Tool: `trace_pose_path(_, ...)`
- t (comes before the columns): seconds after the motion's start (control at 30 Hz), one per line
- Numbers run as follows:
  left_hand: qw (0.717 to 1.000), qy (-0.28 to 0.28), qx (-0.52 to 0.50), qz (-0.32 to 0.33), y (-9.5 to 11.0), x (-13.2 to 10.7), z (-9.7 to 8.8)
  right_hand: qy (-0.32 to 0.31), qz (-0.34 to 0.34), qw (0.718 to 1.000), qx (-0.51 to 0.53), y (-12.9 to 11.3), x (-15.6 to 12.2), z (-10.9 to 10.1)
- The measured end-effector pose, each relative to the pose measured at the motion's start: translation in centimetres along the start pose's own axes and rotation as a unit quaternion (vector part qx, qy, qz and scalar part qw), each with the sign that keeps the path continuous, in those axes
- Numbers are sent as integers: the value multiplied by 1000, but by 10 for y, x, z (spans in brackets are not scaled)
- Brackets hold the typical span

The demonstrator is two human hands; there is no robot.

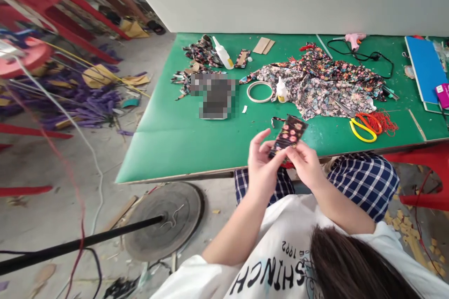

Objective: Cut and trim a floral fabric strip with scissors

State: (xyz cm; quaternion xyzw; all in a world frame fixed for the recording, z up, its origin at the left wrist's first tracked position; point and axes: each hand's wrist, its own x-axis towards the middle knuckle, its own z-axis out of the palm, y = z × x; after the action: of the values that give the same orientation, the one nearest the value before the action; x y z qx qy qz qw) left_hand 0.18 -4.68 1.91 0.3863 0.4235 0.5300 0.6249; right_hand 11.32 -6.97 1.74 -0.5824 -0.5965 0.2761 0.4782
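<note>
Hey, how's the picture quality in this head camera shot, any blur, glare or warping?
Head view: even, soft daylight, no hard shadows or glare on the green table; a pixelated patch hides something there; straight edges bow toward the frame borders; the left hand, right hand and the floral-covered piece they hold are sharp.

White shirt (280, 247) — upside-down print reads "1992" and "SHINCH".

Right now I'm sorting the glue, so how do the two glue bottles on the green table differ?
The far glue bottle lies tipped on its side by the fabric scraps; the near glue bottle stands upright beside the tape ring. The far one looks longer, the near one squat. Both are white with yellow at the base.
</note>
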Motion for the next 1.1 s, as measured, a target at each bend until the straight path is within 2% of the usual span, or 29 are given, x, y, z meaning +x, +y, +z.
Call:
trace_pose_path(0.07, 998, -46, -15, -26, -11, -10, 12, 50, 17, 999, 0, -4, -3, -19)
trace_pose_path(0.13, 996, -82, -3, -39, -18, -14, 11, 118, 27, 992, -21, -7, -6, -55)
trace_pose_path(0.17, 995, -91, 8, -40, -20, -13, 8, 211, 18, 974, -85, -7, -6, -76)
trace_pose_path(0.2, 995, -92, 22, -36, -21, -11, 4, 269, 9, 948, -168, -7, -4, -95)
trace_pose_path(0.23, 995, -86, 37, -29, -22, -9, 0, 273, 15, 928, -252, -5, -2, -110)
trace_pose_path(0.3, 996, -64, 68, -8, -21, -5, -8, 169, 34, 894, -414, 3, 7, -127)
trace_pose_path(0.37, 994, -46, 97, 15, -21, -3, -14, -33, 104, 830, -547, 15, 17, -125)
trace_pose_path(0.4, 993, -44, 111, 26, -21, -3, -16, -66, 119, 816, -562, 21, 22, -120)
trace_pose_path(0.53, 979, -105, 168, 53, -23, -10, -21, -89, 139, 793, -586, 36, 31, -100)
trace_pose_path(0.67, 967, -145, 202, 55, -27, -17, -27, -109, 146, 789, -587, 34, 34, -102)
trace_pose_path(0.77, 958, -144, 232, 89, -33, -16, -31, -110, 147, 797, -575, 36, 43, -114)
trace_pose_path(0.87, 933, -128, 287, 173, -39, -15, -36, -128, 141, 813, -549, 47, 61, -133)
trace_pose_path(0.9, 922, -123, 307, 201, -41, -15, -38, -118, 145, 814, -549, 51, 68, -139)
trace_pose_path(1.0, 901, -108, 338, 249, -42, -14, -46, -29, 143, 802, -579, 60, 80, -145)
trace_pose_path(1.07, 898, -85, 345, 260, -36, -9, -54, 54, 94, 810, -576, 62, 75, -133)
trace_pose_path(1.1, 893, -66, 358, 266, -31, -5, -59, 85, 57, 825, -556, 63, 68, -122)
